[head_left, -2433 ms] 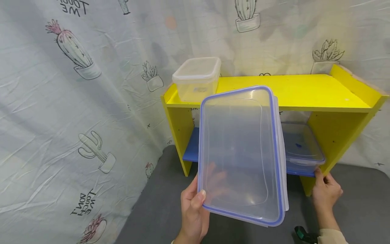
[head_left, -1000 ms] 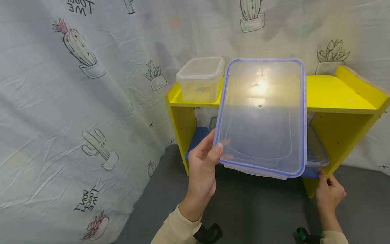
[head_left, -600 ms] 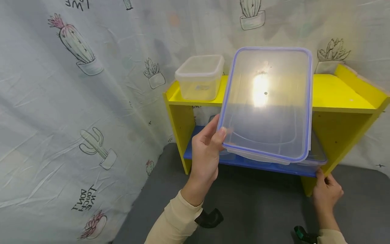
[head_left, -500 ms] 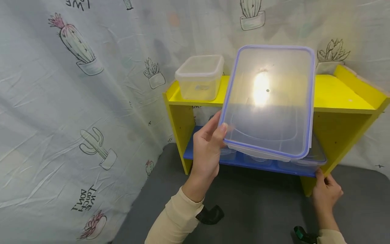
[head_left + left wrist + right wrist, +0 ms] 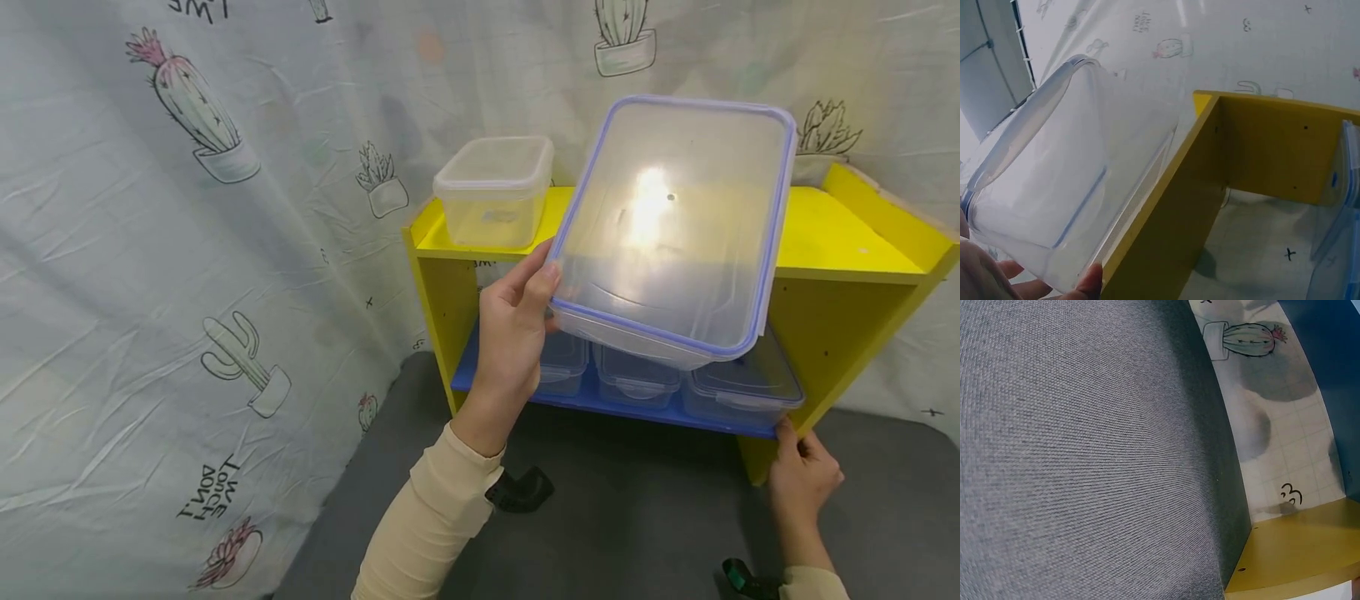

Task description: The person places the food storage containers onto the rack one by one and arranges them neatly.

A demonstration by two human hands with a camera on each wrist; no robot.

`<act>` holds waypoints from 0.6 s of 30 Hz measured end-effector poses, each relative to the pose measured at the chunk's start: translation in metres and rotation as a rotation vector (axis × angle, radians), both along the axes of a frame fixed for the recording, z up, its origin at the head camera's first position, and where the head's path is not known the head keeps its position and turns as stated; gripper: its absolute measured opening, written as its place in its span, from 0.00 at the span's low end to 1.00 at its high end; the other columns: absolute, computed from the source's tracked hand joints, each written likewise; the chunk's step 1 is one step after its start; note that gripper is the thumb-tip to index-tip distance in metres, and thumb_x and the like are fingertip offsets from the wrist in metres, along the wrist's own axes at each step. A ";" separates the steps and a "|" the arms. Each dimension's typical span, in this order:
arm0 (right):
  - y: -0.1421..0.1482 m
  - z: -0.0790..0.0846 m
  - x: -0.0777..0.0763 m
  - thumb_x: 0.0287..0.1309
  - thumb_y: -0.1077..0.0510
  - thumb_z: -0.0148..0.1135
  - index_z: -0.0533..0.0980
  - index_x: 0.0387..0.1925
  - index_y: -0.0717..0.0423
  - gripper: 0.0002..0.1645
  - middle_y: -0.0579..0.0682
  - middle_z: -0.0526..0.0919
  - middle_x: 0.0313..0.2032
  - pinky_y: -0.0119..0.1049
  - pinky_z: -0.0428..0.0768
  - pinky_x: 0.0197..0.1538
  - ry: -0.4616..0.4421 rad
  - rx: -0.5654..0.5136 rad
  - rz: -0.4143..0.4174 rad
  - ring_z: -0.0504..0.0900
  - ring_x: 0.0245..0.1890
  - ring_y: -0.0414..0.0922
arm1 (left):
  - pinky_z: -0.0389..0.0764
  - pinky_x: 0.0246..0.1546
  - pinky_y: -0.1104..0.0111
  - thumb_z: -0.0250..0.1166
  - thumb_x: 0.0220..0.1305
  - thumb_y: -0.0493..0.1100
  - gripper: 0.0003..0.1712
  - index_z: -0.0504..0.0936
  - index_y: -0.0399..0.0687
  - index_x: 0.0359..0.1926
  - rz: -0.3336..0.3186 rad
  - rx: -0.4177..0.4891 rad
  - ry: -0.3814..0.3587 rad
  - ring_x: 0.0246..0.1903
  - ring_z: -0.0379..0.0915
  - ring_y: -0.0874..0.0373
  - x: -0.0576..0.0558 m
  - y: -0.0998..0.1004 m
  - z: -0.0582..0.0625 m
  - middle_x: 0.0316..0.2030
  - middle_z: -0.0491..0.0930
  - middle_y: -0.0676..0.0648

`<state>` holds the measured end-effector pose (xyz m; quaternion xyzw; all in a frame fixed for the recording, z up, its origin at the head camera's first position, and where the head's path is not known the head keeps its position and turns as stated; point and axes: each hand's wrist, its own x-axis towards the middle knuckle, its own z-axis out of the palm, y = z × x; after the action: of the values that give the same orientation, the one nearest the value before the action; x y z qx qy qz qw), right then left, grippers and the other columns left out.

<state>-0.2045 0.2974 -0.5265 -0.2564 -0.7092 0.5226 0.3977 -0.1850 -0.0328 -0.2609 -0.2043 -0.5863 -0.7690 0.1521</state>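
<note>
My left hand (image 5: 513,329) grips the lower left corner of a large clear food container (image 5: 667,242) with a blue-edged lid, thumb on the lid's edge. The container is tilted, its lid facing me, in front of the upper board of a yellow shelf unit (image 5: 847,333). In the left wrist view the clear container (image 5: 1085,156) overlaps the yellow top, with fingertips (image 5: 1091,278) below it. My right hand (image 5: 806,475) holds the unit's front right side, thumb and curled fingers at the corner of the blue lower board (image 5: 467,367). The right wrist view shows barely any of that hand.
A smaller clear lidded container (image 5: 491,192) stands at the left end of the top board. Three lidded containers, left (image 5: 562,375), middle (image 5: 637,387) and right (image 5: 742,396), sit on the blue board. Grey cloth (image 5: 615,517) lies below; a cactus-print curtain (image 5: 300,250) hangs behind.
My left hand has raised the large container and moved it right, bringing its lid to face me and uncovering the containers on the blue board. The right hand stays at the shelf corner.
</note>
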 end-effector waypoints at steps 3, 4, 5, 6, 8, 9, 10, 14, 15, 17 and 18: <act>0.000 0.000 0.001 0.61 0.45 0.63 0.76 0.17 0.28 0.17 0.19 0.68 0.11 0.24 0.57 0.20 0.005 0.004 0.002 0.61 0.14 0.25 | 0.83 0.33 0.71 0.56 0.69 0.47 0.25 0.73 0.44 0.64 0.011 -0.008 -0.020 0.37 0.80 0.58 -0.002 0.001 0.004 0.53 0.79 0.40; 0.000 0.000 0.001 0.61 0.45 0.63 0.76 0.17 0.28 0.17 0.19 0.68 0.11 0.23 0.57 0.20 0.006 0.003 0.003 0.61 0.14 0.25 | 0.83 0.33 0.71 0.56 0.69 0.47 0.25 0.74 0.44 0.64 0.016 -0.014 -0.026 0.36 0.81 0.58 -0.003 0.001 0.006 0.52 0.80 0.40; 0.000 0.000 0.001 0.61 0.46 0.63 0.76 0.17 0.29 0.16 0.20 0.68 0.11 0.23 0.57 0.20 0.009 0.000 0.004 0.61 0.13 0.25 | 0.83 0.32 0.71 0.56 0.69 0.48 0.25 0.74 0.43 0.63 0.022 -0.022 -0.032 0.35 0.81 0.57 -0.003 0.000 0.007 0.51 0.80 0.39; 0.000 0.000 0.002 0.61 0.46 0.63 0.76 0.17 0.29 0.16 0.20 0.69 0.10 0.23 0.57 0.19 0.012 -0.002 0.004 0.61 0.13 0.25 | 0.83 0.33 0.70 0.56 0.69 0.48 0.25 0.74 0.43 0.63 0.022 -0.026 -0.038 0.35 0.82 0.57 -0.004 0.001 0.009 0.50 0.80 0.39; -0.001 0.000 0.002 0.61 0.46 0.64 0.76 0.16 0.30 0.17 0.20 0.69 0.10 0.22 0.58 0.20 0.013 -0.008 0.005 0.62 0.13 0.25 | 0.83 0.31 0.70 0.56 0.69 0.49 0.24 0.75 0.43 0.61 0.026 -0.037 -0.050 0.34 0.81 0.57 -0.006 0.000 0.012 0.47 0.80 0.39; -0.001 0.000 0.002 0.61 0.45 0.64 0.76 0.16 0.30 0.17 0.20 0.69 0.10 0.22 0.58 0.20 0.010 -0.007 0.005 0.62 0.13 0.25 | 0.82 0.30 0.70 0.56 0.69 0.49 0.23 0.76 0.43 0.60 0.030 -0.045 -0.054 0.33 0.81 0.57 -0.008 0.000 0.015 0.45 0.80 0.40; 0.000 0.001 0.002 0.61 0.45 0.64 0.76 0.16 0.30 0.17 0.20 0.69 0.10 0.22 0.58 0.20 0.009 -0.006 0.005 0.62 0.14 0.25 | 0.82 0.29 0.70 0.56 0.70 0.50 0.22 0.77 0.43 0.58 0.029 -0.052 -0.056 0.33 0.81 0.57 -0.010 0.000 0.017 0.43 0.80 0.40; 0.001 0.002 0.002 0.60 0.45 0.64 0.75 0.15 0.32 0.18 0.22 0.67 0.09 0.25 0.56 0.20 0.000 -0.013 0.010 0.60 0.13 0.26 | 0.83 0.25 0.65 0.54 0.70 0.51 0.20 0.78 0.43 0.53 0.024 -0.100 -0.059 0.31 0.82 0.54 -0.017 -0.001 0.026 0.37 0.79 0.41; 0.001 0.002 0.002 0.60 0.45 0.64 0.76 0.15 0.31 0.18 0.22 0.67 0.09 0.25 0.56 0.20 0.000 -0.015 0.010 0.60 0.13 0.26 | 0.83 0.24 0.63 0.54 0.71 0.52 0.20 0.78 0.43 0.52 0.027 -0.122 -0.061 0.30 0.83 0.53 -0.018 -0.001 0.029 0.36 0.79 0.41; 0.001 0.001 0.002 0.60 0.46 0.64 0.75 0.15 0.30 0.18 0.22 0.67 0.09 0.26 0.55 0.19 0.003 -0.012 0.010 0.60 0.13 0.26 | 0.83 0.23 0.60 0.53 0.71 0.53 0.21 0.78 0.43 0.51 0.028 -0.164 -0.073 0.30 0.85 0.51 -0.021 -0.002 0.033 0.35 0.79 0.41; 0.001 0.001 0.002 0.61 0.46 0.64 0.75 0.15 0.29 0.19 0.23 0.66 0.09 0.27 0.55 0.19 0.003 -0.008 0.008 0.59 0.13 0.27 | 0.83 0.23 0.59 0.53 0.71 0.54 0.21 0.77 0.44 0.51 0.024 -0.178 -0.080 0.30 0.85 0.50 -0.023 -0.002 0.035 0.35 0.79 0.41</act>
<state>-0.2028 0.2981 -0.5256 -0.2544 -0.7073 0.5276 0.3957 -0.2076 -0.0344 -0.2254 -0.1792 -0.6604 -0.7194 0.1189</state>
